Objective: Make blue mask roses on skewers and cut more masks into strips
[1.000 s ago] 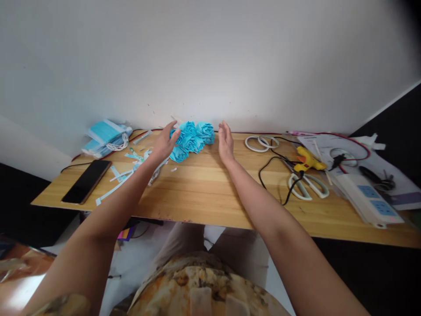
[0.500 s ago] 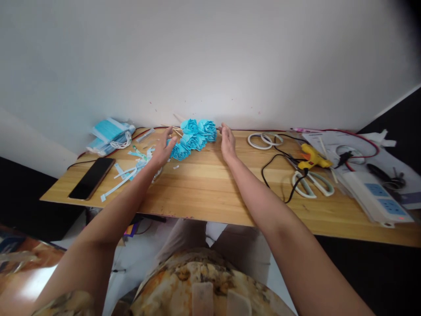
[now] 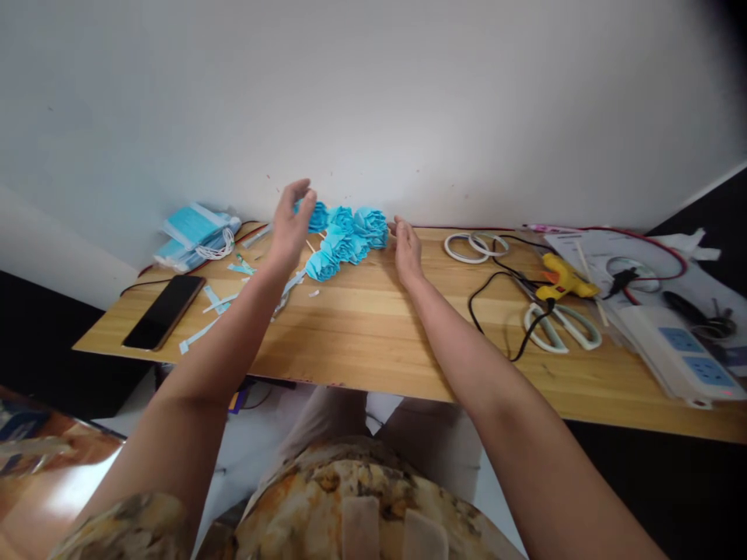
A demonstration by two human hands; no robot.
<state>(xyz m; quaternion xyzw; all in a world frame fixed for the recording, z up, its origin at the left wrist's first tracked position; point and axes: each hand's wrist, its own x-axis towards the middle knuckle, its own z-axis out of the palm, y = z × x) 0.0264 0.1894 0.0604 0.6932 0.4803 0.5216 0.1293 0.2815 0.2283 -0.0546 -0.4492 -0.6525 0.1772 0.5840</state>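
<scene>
A bunch of blue paper flowers on thin sticks lies at the back of the wooden table, close to the white wall. My left hand is raised above the bunch's left end, its fingers curled round one blue flower. My right hand rests on the table at the bunch's right end, fingers stretched out together and touching the nearest flower.
A black phone, a pack of blue face masks and blue-white scraps lie to the left. To the right are white tape rings, a yellow glue gun with black cable, scissors, a power strip and papers.
My left hand has risen from the table at the bunch's left side and closed round a flower. My right hand has stayed at the right end.
</scene>
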